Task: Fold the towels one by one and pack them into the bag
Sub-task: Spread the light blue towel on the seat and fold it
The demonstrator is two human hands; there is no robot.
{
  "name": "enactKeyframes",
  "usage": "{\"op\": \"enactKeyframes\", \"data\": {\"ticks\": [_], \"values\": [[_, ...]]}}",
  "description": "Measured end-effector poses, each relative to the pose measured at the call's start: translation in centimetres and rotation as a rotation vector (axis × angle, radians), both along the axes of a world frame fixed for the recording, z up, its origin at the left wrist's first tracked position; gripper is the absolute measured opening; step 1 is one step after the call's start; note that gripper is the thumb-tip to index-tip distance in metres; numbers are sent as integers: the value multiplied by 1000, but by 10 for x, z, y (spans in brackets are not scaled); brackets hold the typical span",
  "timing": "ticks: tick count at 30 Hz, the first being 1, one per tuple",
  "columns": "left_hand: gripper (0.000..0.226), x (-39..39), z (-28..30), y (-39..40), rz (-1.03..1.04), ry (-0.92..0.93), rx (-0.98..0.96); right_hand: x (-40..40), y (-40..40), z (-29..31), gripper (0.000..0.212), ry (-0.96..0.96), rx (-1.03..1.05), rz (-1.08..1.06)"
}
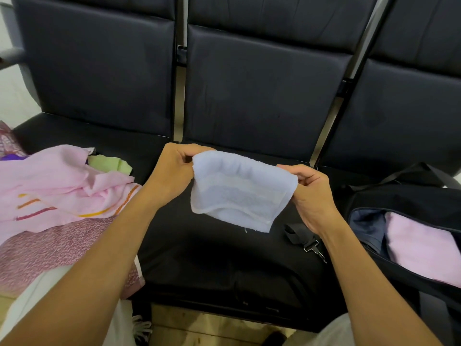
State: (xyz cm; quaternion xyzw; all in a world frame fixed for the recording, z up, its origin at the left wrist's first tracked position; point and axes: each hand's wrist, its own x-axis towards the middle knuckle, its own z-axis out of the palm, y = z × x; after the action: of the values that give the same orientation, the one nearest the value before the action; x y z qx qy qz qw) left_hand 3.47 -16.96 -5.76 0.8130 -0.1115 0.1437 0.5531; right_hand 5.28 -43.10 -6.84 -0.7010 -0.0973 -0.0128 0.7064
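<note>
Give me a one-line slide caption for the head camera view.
Both hands, left hand and right hand, hold a small white towel above the black seat, unfolded towels left, open bag right.

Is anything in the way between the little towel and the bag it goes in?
Nothing visible is. Both hands, left and right, hold the small towel in the air, and the bag sits open to its right. A pink towel already lies inside.
</note>
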Motion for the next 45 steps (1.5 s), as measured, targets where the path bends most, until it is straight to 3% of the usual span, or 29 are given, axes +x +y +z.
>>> {"op": "enactKeyframes", "data": {"ticks": [7,14,18,27,34,45], "values": [[25,3,-3,6,36,23,-59,2,3,-1,23,-49,-27,-47],[40,-1,7,1,-19,200,-319,2,9,-4,27,-41,-60,-32],[36,-2,8,0,-44,147,-144,4,8,-7,30,-8,-77,-6],[35,2,10,6,3,101,-40,1,15,-12,26,24,-243,37],[39,6,5,16,205,32,312,3,11,-9,29,-89,-200,-1],[30,5,5,13,200,101,257,2,10,-8,26,18,-75,41]]}}
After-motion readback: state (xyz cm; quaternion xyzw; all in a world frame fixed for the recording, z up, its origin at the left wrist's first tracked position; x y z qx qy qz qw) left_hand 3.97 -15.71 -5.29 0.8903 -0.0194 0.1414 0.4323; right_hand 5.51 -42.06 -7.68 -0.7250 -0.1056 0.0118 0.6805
